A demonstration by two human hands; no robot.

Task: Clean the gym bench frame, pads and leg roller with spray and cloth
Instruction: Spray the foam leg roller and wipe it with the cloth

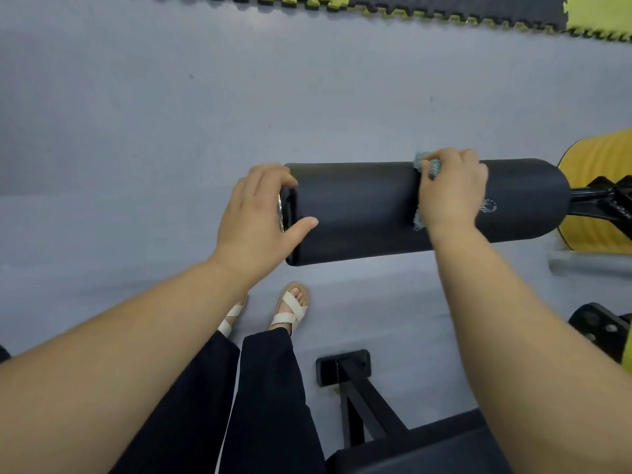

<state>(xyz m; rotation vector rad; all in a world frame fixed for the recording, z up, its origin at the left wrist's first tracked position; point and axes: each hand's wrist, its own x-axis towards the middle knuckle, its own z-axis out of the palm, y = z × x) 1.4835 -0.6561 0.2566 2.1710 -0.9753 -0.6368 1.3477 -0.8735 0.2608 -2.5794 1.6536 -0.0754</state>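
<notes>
Left hand [254, 213] cups the leg roller [362, 210] end; right hand [449, 189] presses the cloth [421, 159], fingers curled round it. Foam likely soft, free-spinning (brace at the end cap).

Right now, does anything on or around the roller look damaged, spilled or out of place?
Only a pale squiggly mark on the leg roller, beside the right hand holding the cloth. Logo or spray residue, I cannot tell.

One black cylindrical foam leg roller [359, 210], one blue-green fuzzy cloth [423, 159], two bare hands, left hand [256, 213] and right hand [451, 193], two cream strap sandals [290, 307] [233, 315].
</notes>
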